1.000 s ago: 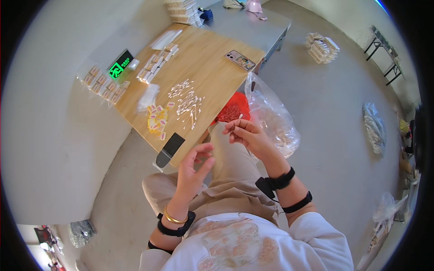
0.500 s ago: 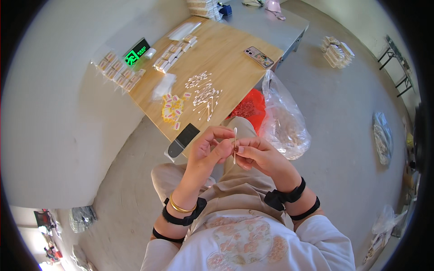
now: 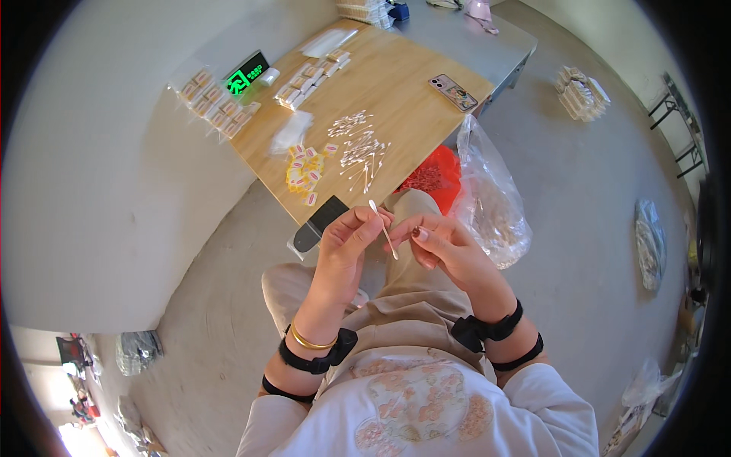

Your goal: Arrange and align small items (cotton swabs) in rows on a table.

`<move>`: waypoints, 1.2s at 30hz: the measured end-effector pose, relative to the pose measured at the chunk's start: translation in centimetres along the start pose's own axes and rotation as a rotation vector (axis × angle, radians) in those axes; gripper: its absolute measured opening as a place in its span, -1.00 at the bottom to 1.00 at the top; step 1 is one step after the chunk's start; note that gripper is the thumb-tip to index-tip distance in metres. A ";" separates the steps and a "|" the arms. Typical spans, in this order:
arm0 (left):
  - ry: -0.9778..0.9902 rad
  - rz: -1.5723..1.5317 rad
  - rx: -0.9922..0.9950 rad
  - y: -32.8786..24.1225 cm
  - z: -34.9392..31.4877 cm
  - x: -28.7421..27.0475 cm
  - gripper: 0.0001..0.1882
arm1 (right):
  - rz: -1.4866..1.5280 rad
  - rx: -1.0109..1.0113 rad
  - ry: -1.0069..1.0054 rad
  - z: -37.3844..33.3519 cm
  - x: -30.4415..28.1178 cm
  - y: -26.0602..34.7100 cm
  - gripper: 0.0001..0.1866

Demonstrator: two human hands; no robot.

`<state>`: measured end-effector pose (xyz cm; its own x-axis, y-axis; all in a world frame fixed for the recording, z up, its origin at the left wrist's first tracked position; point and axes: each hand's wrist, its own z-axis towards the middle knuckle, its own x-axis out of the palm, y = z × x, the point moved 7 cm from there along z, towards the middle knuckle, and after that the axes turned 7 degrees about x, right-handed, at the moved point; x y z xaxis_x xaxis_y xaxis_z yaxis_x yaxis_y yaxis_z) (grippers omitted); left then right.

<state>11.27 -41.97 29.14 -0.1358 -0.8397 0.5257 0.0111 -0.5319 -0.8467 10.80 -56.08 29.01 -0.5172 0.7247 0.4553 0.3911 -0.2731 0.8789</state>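
Note:
A cotton swab [image 3: 387,235] with two white tips is pinched between the thumb and fingers of my left hand [image 3: 344,247], above my lap. It tilts, its upper tip leaning left. My right hand [image 3: 451,250] is beside it; its fingertips reach behind the swab's lower part while the thumb stands apart from the stick. Whether those fingertips touch the swab I cannot make out. On the wooden table [image 3: 411,65] ahead lie many loose cotton swabs [image 3: 362,148], and left of them a heap of small yellow-and-white labels [image 3: 304,169].
A black flat device [image 3: 320,223] lies at the table's near corner. Clear plastic sheets [image 3: 292,132], rows of small packs [image 3: 312,78], wrapped packs [image 3: 213,105] and a phone [image 3: 452,92] are farther back. Right of the table, a red bag [image 3: 434,181] adjoins a large clear bag [image 3: 491,206].
The fingers of my right hand have loosened and the thumb has drawn off the swab. The swab has turned from upright to tilted in my left hand. The view has shifted slightly.

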 end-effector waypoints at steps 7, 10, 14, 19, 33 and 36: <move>0.000 0.005 0.031 0.2 -0.4 -1.2 -0.88 | -0.127 -0.009 -0.077 -0.1 0.1 -1.0 -0.73; 0.013 -0.005 0.045 0.2 -0.6 -1.2 -0.89 | -0.075 0.008 -0.075 0.2 0.4 -1.2 -0.74; 0.006 0.122 0.139 -0.1 -0.5 -1.3 -0.90 | -0.051 0.037 -0.089 0.6 0.4 -1.6 -0.74; 0.003 0.163 0.194 -0.2 -0.2 -1.7 -0.89 | 0.017 0.034 -0.115 1.2 0.0 -1.2 -0.74; -0.062 0.143 0.126 0.1 0.3 -2.8 -0.89 | -0.241 -0.262 -0.206 1.7 -0.9 0.5 -0.90; -0.070 0.188 0.131 0.2 0.2 -3.1 -0.90 | -0.390 -0.304 -0.209 2.0 0.3 1.7 -0.84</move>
<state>11.86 -39.50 27.39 -0.0503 -0.9283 0.3685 0.1585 -0.3717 -0.9147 12.84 -55.04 30.40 -0.4053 0.9110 0.0762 -0.0536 -0.1069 0.9928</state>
